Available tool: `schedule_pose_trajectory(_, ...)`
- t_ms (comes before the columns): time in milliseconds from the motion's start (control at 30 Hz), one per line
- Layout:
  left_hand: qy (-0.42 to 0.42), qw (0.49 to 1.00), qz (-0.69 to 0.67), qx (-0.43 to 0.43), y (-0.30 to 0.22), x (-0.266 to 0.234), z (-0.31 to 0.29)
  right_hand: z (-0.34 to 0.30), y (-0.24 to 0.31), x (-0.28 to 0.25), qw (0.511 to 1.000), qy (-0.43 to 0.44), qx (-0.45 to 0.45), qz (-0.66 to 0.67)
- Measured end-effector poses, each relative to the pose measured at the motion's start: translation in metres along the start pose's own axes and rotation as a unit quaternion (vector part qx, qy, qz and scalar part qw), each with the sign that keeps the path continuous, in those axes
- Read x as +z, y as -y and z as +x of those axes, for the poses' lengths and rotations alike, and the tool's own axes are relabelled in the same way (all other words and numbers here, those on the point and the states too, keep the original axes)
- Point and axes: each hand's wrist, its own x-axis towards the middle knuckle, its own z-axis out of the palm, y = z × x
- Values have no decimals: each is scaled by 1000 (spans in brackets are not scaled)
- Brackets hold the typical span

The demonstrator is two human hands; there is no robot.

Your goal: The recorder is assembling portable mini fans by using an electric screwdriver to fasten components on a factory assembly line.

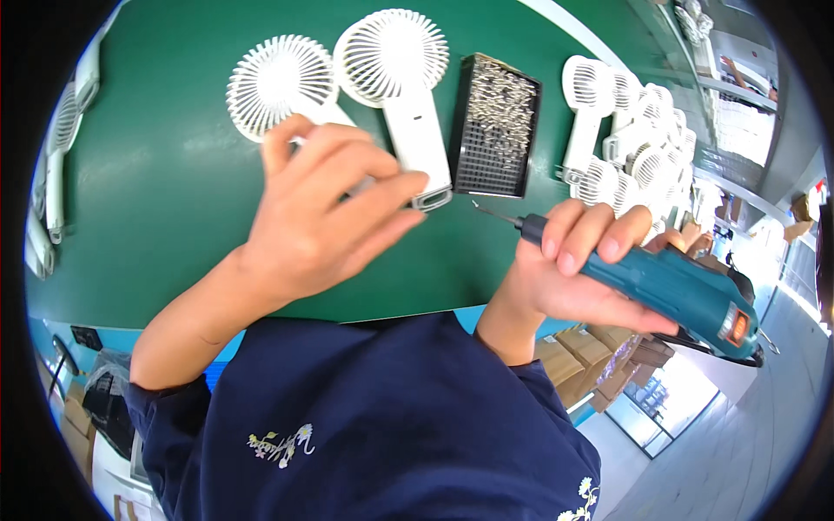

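My left hand point(317, 204) is curled over the handle of a white handheld fan point(282, 82), its fingers hiding most of that handle. Right beside it lies a second white handheld fan point(417, 130), its round slatted head at the far side and a loop at the handle's near end; my fingertips reach close to that end. In my right hand point(582, 260) is a teal electric screwdriver point(673, 291), its thin bit pointing left. A tiny bright piece, perhaps a screw, shows at the bit's tip. Just beyond the tip lies a black gridded tray point(489, 165) holding many small screws point(502, 100).
More white fans point(638, 130) are heaped on the right of the green table point(174, 217). Others point(59, 156) lie along its left edge. Below the table's near edge at right are cardboard boxes point(573, 360); a black bag point(109, 404) is at lower left.
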Motion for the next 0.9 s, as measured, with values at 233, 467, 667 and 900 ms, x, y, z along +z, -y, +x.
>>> schedule_pose_trajectory(233,7,998,-52,25,-4,8,-5,-1,-11,35,996,57,66,32)
schedule_pose_trajectory(467,-3,994,-108,9,1,8,-10,-2,-17,34,988,35,104,111)
schedule_pose_trajectory(667,-9,989,-150,3,4,4,-9,0,-20,29,984,-38,90,150)
schedule_pose_trajectory(900,95,995,39,-16,11,-33,4,-8,-23,45,995,89,48,13)
